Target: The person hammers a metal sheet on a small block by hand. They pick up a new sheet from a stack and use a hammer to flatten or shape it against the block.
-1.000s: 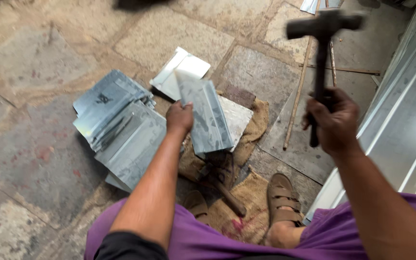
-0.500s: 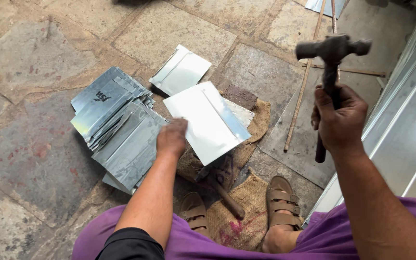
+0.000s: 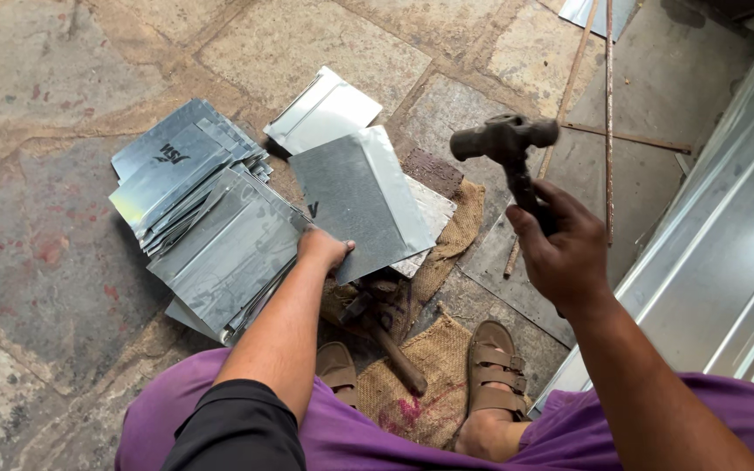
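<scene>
Left hand (image 3: 323,249) closed on near edge of folded metal sheet (image 3: 361,199), sheet tilted over burlap (image 3: 447,235) on stone floor (image 3: 63,262). Right hand (image 3: 565,249) fisted round hammer (image 3: 508,148) handle, head raised above sheet. Sheet stack (image 3: 211,222) just left. Second hammer (image 3: 386,336) lies on burlap between sandalled feet.

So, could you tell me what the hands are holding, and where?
The right hand grips a hammer by its handle; the left hand holds a metal sheet at its near edge.

Dark stamped mark (image 3: 170,154) — top metal sheet (image 3: 163,166)
</scene>
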